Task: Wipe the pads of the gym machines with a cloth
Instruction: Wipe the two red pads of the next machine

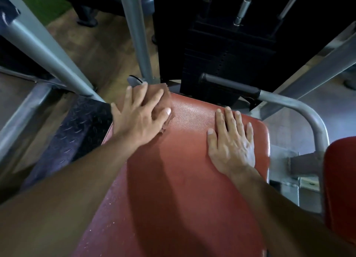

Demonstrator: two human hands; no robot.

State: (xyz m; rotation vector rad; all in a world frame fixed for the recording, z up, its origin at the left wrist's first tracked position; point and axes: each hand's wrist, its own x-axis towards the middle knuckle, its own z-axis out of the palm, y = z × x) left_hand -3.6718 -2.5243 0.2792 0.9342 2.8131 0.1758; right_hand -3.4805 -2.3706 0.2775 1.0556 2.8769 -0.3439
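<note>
A large red padded seat (185, 160) of a gym machine fills the middle of the view. A brownish-red cloth (167, 99) lies on its far left corner. My left hand (139, 114) presses flat on the cloth with the fingers spread. My right hand (230, 139) rests flat on the pad's right side, fingers straight, holding nothing. Most of the cloth is hidden under my left hand.
A black weight stack (229, 54) with steel guide rods stands just beyond the pad. Grey frame tubes (44, 44) slant at left and right, and a curved handle bar (289, 102) wraps the pad's right side. A second red pad (341, 189) is at the right edge. A black tread plate (77, 129) lies left.
</note>
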